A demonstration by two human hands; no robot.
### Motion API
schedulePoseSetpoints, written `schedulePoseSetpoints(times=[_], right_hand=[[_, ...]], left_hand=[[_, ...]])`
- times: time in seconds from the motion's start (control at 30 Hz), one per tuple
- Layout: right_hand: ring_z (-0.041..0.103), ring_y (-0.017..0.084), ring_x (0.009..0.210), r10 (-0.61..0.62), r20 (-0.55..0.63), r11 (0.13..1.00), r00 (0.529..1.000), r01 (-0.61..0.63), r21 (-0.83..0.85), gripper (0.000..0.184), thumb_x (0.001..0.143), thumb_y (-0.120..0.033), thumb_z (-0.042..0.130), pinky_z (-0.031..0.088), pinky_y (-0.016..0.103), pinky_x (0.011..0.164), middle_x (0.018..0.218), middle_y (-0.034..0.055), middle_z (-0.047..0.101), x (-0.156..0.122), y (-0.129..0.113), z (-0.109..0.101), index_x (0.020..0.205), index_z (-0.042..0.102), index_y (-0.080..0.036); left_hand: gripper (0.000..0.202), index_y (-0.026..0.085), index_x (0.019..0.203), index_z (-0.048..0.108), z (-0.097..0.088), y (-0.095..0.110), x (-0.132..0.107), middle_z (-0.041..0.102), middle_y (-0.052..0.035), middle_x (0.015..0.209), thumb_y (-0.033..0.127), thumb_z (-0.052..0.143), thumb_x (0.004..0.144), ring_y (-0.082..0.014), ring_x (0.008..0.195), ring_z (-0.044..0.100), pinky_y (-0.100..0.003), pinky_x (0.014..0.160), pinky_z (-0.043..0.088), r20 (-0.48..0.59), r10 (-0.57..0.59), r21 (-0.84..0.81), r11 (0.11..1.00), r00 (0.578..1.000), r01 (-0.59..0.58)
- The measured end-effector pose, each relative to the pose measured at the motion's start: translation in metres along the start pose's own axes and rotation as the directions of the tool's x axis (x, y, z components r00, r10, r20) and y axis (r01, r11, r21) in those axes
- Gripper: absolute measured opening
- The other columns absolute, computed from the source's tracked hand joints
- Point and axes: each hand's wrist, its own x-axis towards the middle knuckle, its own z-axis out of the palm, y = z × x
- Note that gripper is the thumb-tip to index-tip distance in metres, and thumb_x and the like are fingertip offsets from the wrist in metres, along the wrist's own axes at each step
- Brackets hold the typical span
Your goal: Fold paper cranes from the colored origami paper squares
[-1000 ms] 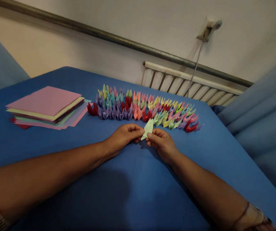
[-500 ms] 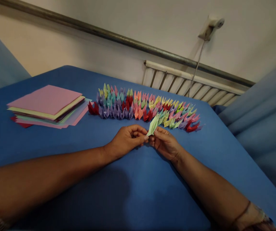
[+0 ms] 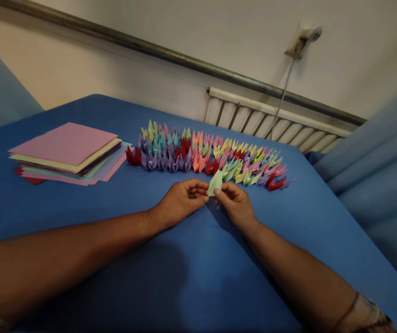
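Between my two hands is a small piece of folded pale green paper (image 3: 215,183), pointed at the top. My right hand (image 3: 237,203) pinches its right side, thumb across the front. My left hand (image 3: 182,202) has its fingers curled and closed at the paper's lower left edge. Just beyond my hands, rows of folded paper cranes (image 3: 166,161) in purple, red, pink, yellow, green and blue stand close together. The underside of the paper and some fingertips are hidden.
A stack of square coloured paper sheets (image 3: 68,143), pink on top, lies at the left of the blue-covered table (image 3: 143,286). Behind the table are a radiator (image 3: 243,115), a wall pipe (image 3: 156,52) and a cord. A blue curtain (image 3: 385,166) hangs at the right.
The green folded paper has turned to show a flatter, broader face and has shifted slightly left. My right thumb has moved across its front. My left hand stays almost in place.
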Motion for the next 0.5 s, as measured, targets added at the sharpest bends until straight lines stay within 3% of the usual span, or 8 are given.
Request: schedulePoseSetpoints(times=[0.13,0.2,0.37,0.5], right_hand=[[0.050,0.013,0.064,-0.242,0.020,0.925,0.970,0.237,-0.297,0.011,0.085,-0.028,0.065,0.038,0.027,0.061,0.070,-0.0010,0.057,-0.0028,-0.0009,-0.0002,0.076,0.068,-0.023],[0.052,0.013,0.065,-0.300,0.057,0.877,0.952,0.299,-0.376,0.010,0.086,-0.026,0.063,0.039,0.027,0.062,0.071,-0.0006,0.057,-0.0041,-0.0012,-0.0003,0.079,0.069,-0.023],[0.058,0.013,0.067,-0.319,0.047,0.857,0.947,0.309,-0.412,0.006,0.087,-0.025,0.061,0.046,0.027,0.064,0.076,-0.0005,0.063,-0.0068,0.0002,0.0008,0.089,0.066,-0.022],[0.060,0.013,0.068,-0.368,0.053,0.816,0.928,0.350,-0.459,0.002,0.086,-0.022,0.061,0.048,0.027,0.066,0.077,-0.0008,0.064,-0.0087,0.0004,0.0006,0.087,0.063,-0.022]], left_hand=[[0.023,0.016,0.087,0.068,-0.0014,-0.0021,0.0021,0.069,-0.0003,0.077,0.025,0.077,0.069,-0.0120,0.070,0.064,-0.026,0.069,0.053,0.045,-0.038,-0.018,0.999,0.998,0.039],[0.019,0.015,0.081,0.067,-0.0025,-0.0027,0.0030,0.068,0.0001,0.071,0.027,0.077,0.070,-0.0114,0.065,0.063,-0.024,0.064,0.052,0.028,-0.069,-0.036,0.997,0.997,0.070],[0.017,0.014,0.074,0.064,-0.0036,-0.0005,0.0028,0.065,0.0016,0.067,0.025,0.076,0.070,-0.0086,0.059,0.060,-0.021,0.061,0.052,-0.028,-0.032,-0.010,0.999,0.999,0.032],[0.019,0.015,0.083,0.064,-0.0030,0.0001,0.0017,0.069,0.0002,0.072,0.025,0.075,0.071,-0.0120,0.067,0.066,-0.021,0.060,0.053,0.027,-0.035,-0.071,0.997,0.999,0.036]])
